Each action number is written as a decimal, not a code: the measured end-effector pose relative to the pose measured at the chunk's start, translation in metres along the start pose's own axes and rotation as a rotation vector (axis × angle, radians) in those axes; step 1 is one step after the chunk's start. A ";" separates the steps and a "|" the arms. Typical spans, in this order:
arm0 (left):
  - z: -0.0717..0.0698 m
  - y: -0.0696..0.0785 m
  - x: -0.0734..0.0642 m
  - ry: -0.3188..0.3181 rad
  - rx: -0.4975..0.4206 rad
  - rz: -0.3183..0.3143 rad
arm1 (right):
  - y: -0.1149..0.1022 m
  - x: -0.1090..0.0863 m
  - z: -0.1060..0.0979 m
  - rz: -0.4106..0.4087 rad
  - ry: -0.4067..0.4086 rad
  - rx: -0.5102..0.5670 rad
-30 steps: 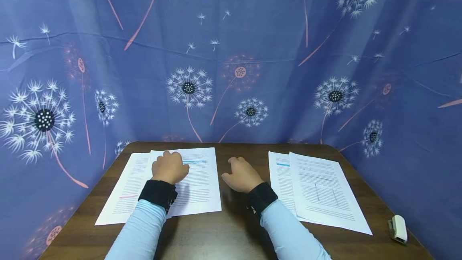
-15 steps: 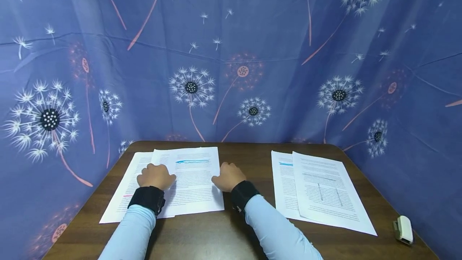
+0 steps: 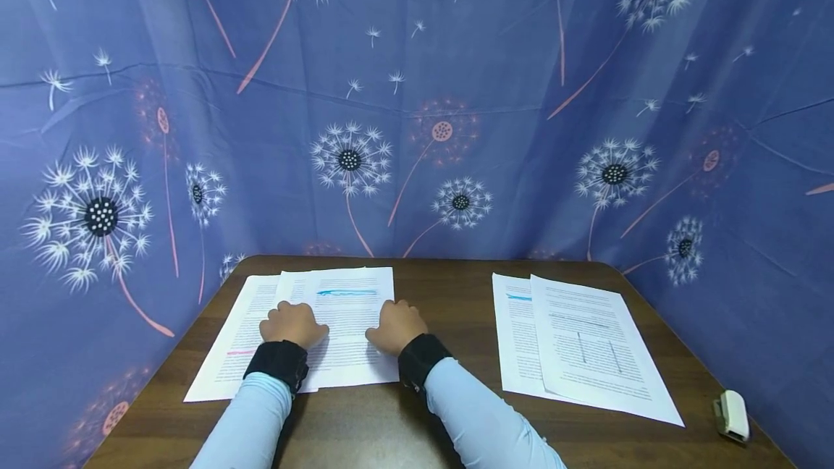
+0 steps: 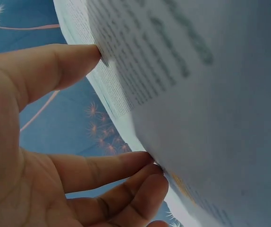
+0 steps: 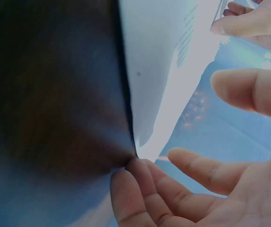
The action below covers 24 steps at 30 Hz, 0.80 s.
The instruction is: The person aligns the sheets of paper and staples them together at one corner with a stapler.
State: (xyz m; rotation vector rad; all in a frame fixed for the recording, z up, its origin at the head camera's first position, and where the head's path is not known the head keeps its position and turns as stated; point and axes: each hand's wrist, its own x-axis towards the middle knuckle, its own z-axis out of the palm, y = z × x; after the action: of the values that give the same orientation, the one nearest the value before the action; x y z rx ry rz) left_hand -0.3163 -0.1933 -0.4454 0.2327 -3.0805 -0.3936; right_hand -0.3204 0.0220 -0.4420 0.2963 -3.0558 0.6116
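1. The left hand (image 3: 293,324) is touching and partly covering the left-side papers (image 3: 349,349), thumb and fingers parted, gripping nothing.
2. The right hand (image 3: 396,328), likewise, is touching their right edge.
3. Right-side papers (image 3: 599,346) are lying apart on the table (image 3: 449,288).
4. A white object (image 3: 735,415) is sitting beyond; patterned cloth (image 3: 508,158) is hanging behind.

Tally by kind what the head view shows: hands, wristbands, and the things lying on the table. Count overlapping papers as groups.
Hands: 2 (left hand, right hand)
Black wristbands: 2
Paper groups: 2 (left group, right group)
White stapler-like object: 1
Total: 7
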 end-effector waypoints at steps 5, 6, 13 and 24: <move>0.000 -0.004 0.004 -0.006 -0.027 -0.018 | -0.004 -0.002 0.000 -0.003 0.031 0.027; 0.000 -0.004 0.005 -0.008 -0.033 -0.022 | -0.006 -0.003 -0.001 -0.007 0.040 0.033; 0.000 -0.008 0.009 0.013 -0.074 -0.039 | -0.007 -0.001 0.000 -0.027 0.120 0.151; -0.003 -0.011 0.010 0.068 -0.187 -0.060 | -0.002 0.006 0.004 -0.029 0.212 0.340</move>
State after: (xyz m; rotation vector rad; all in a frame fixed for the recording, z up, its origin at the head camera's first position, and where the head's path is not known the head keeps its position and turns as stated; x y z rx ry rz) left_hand -0.3247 -0.2059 -0.4448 0.3253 -2.9516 -0.6572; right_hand -0.3255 0.0174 -0.4443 0.2586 -2.7318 1.0861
